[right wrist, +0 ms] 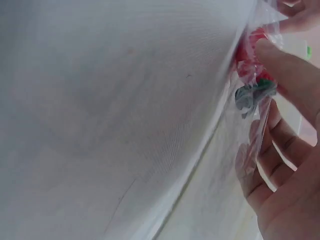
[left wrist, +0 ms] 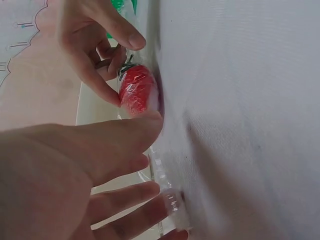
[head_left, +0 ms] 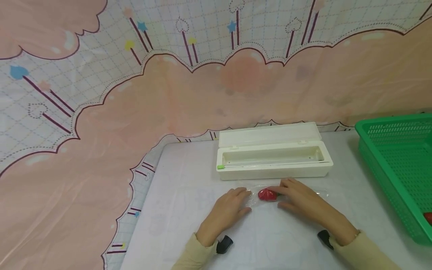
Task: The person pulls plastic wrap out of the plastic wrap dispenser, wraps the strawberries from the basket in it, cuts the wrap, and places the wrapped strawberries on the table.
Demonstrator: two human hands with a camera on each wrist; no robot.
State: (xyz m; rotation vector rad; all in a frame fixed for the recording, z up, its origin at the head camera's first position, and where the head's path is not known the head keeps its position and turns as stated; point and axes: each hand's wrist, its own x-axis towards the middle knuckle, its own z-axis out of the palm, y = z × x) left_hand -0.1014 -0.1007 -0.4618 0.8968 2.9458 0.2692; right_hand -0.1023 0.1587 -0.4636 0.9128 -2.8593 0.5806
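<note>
A red strawberry [head_left: 267, 194] with a dark green leafy top [right wrist: 255, 94] lies on its side on the white table, covered by clear plastic film [head_left: 254, 193]. Left of it, my left hand [head_left: 227, 210] rests on the film's left end with its fingers spread and loosely bent. From the right, my right hand [head_left: 300, 197] reaches over the leafy end, and a fingertip touches the wrapped strawberry. In the right wrist view, its other fingers [right wrist: 285, 145] lie along the film. Part of the strawberry is hidden behind my left thumb [left wrist: 135, 130] in the left wrist view.
Just behind the hands stands a long white cling film box [head_left: 275, 173], its lid raised, with a small green tab [head_left: 221, 167] at the left. A green plastic basket [head_left: 381, 176] stands at the right, with a red item [head_left: 428, 217] partly visible inside.
</note>
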